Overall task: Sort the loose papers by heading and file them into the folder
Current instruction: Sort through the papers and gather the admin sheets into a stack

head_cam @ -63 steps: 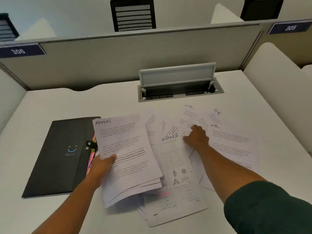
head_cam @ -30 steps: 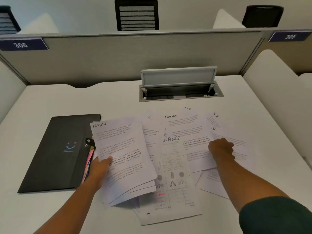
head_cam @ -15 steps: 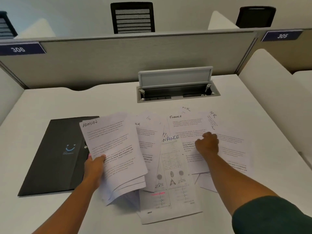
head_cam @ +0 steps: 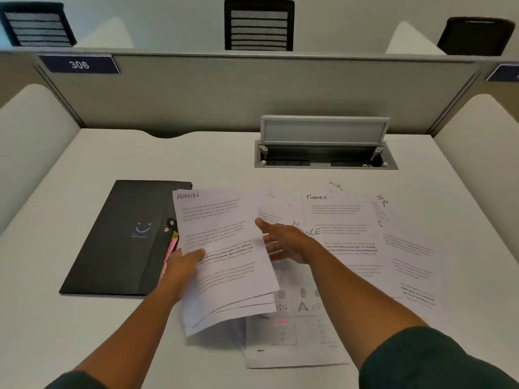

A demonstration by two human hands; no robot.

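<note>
Papers point(head_cam: 345, 242) lie mostly unsorted beyond the open right hand point(head_cam: 283, 242); left hand point(head_cam: 182, 265) grips the ADMIN stack point(head_cam: 222, 248); folder point(head_cam: 123, 237) beside it awaits filing.

Left grip point(head_cam: 184, 266) pinching; right grip point(head_cam: 283, 244) seemingly open, fingers spread.

My white desk point(head_cam: 112, 153) holds a black folder point(head_cam: 118, 242) on my left — loose papers point(head_cam: 351, 248) lie spread beside it. Farther back, a gray cable box point(head_cam: 325, 155) sits in the desk, lid up.
</note>
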